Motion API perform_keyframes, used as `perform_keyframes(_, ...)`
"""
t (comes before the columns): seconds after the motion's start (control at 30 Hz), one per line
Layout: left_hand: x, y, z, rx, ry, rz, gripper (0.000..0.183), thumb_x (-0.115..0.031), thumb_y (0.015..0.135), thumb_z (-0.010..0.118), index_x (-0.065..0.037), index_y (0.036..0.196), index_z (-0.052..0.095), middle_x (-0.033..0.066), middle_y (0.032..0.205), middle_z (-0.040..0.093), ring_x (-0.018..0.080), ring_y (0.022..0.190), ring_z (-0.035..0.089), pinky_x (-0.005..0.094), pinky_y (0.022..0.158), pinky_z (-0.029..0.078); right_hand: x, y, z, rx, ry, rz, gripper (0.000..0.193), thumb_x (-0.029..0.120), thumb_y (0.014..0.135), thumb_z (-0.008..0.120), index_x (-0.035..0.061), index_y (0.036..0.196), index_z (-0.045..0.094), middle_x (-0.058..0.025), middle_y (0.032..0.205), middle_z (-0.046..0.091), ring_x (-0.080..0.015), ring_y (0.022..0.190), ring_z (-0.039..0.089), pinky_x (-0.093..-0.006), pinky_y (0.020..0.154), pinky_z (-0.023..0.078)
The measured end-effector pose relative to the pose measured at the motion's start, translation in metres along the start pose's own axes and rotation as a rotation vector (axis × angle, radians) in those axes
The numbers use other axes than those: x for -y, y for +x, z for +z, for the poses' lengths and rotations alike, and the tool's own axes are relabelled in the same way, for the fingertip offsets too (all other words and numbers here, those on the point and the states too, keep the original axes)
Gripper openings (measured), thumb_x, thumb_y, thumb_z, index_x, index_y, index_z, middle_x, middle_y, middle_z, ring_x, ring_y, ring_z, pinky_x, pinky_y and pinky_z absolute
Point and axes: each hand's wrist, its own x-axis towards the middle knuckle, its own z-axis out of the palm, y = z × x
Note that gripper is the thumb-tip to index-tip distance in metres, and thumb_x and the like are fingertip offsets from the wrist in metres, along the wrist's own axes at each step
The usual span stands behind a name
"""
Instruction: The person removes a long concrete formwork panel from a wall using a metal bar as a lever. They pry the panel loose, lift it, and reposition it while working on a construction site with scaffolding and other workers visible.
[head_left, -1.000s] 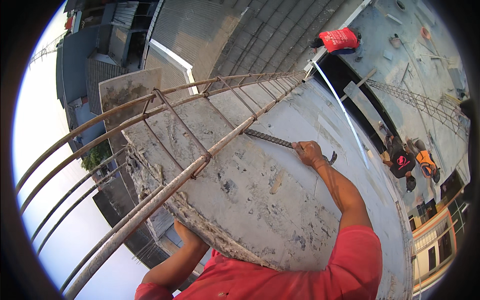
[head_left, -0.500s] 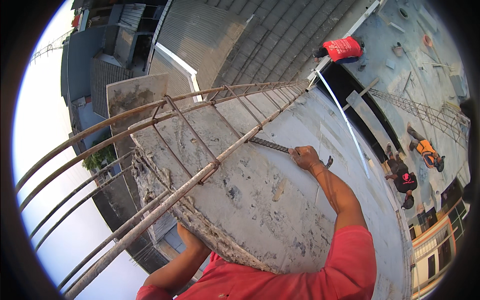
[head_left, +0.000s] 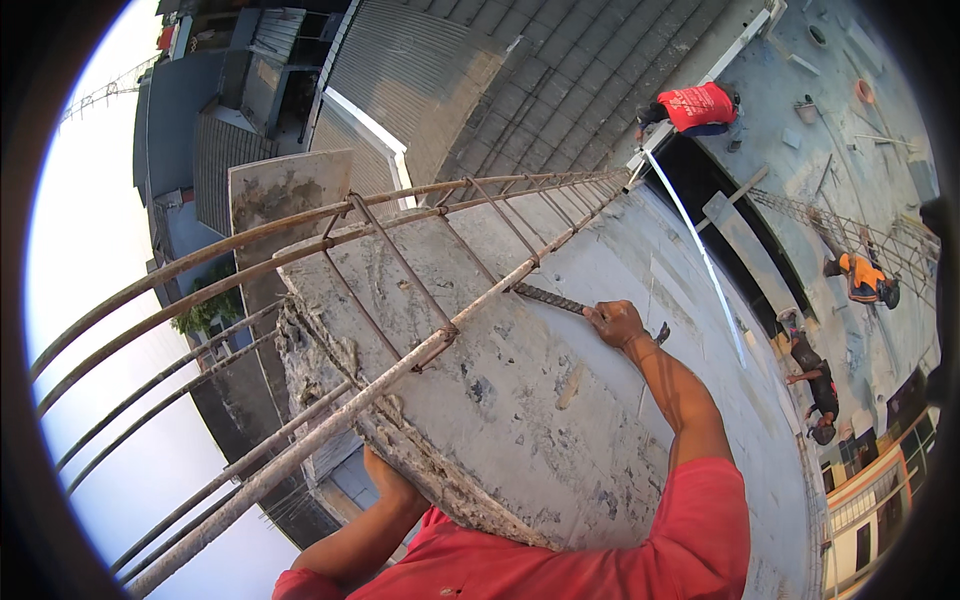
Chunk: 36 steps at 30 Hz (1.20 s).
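My right hand is closed around a ribbed steel bar. The bar's far end meets a rusty long rod of a rebar cage; a dark hooked end shows past my fist. Square stirrups link the cage's rods above a rough grey concrete slab. Below the slab's broken left edge, my left hand reaches up against the concrete, its fingers hidden behind it.
Long bare rods stick out to the left over a drop. Far below on the right are a person in a red shirt, one in an orange vest and one in dark clothes. A white pole leans past a dark opening.
The cage and slab sit slightly farther right and lower in view. My right hand keeps its grip on the bar. Below, the people in orange and dark clothes have shifted position.
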Motion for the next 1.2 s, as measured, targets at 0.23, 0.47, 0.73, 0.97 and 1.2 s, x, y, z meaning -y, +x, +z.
perform_keyframes(0.23,0.004,0.005,-0.001,-0.049,-0.072,0.026,0.032,-0.033,0.097,0.046,-0.009,0.113,0.059,0.0059,0.098,0.063,0.022,0.085,0.062,0.0386,0.074,0.054,-0.034,-0.046,0.002,-0.018,-0.073,-0.002,0.051,0.047,0.093,0.054,0.0038,0.069,0.066,-0.0199,0.065,0.062,-0.0391,0.064,0.063,-0.0453,0.061,0.049)
perform_keyframes(0.47,0.0,0.003,0.004,-0.006,-0.054,0.05,0.031,-0.032,0.098,0.045,-0.008,0.112,0.059,0.0076,0.1,0.064,0.0227,0.086,0.063,0.0393,0.075,0.055,-0.009,-0.036,-0.021,0.023,-0.044,0.0,0.058,0.05,0.095,0.05,0.001,0.068,0.066,-0.0215,0.063,0.062,-0.0415,0.065,0.063,-0.0472,0.063,0.05)
perform_keyframes(0.73,-0.004,-0.002,0.007,0.028,-0.038,0.048,0.039,-0.038,0.097,0.042,-0.009,0.116,0.059,0.0095,0.106,0.065,0.0266,0.094,0.063,0.043,0.084,0.054,0.018,-0.079,-0.077,0.119,-0.179,0.097,0.065,0.056,0.095,0.047,0.0,0.069,0.068,-0.0224,0.066,0.064,-0.0422,0.066,0.064,-0.0477,0.065,0.051)
perform_keyframes(0.97,-0.004,0.0,0.01,0.059,-0.124,-0.004,0.042,-0.039,0.097,0.041,-0.008,0.12,0.058,0.01,0.112,0.064,0.0279,0.099,0.063,0.0444,0.088,0.053,0.012,-0.047,-0.031,0.079,-0.113,0.062,0.065,0.058,0.094,0.045,0.0025,0.066,0.066,-0.0223,0.066,0.063,-0.0427,0.067,0.062,-0.0488,0.065,0.05)
perform_keyframes(1.2,-0.006,0.004,-0.004,0.155,-0.043,0.023,0.044,-0.04,0.098,0.04,-0.007,0.123,0.056,0.0115,0.116,0.063,0.0302,0.102,0.062,0.0447,0.09,0.052,0.057,-0.024,-0.18,0.15,-0.516,0.079,0.072,0.067,0.091,0.045,0.003,0.069,0.069,-0.0199,0.065,0.064,-0.0359,0.066,0.066,-0.0463,0.064,0.052)
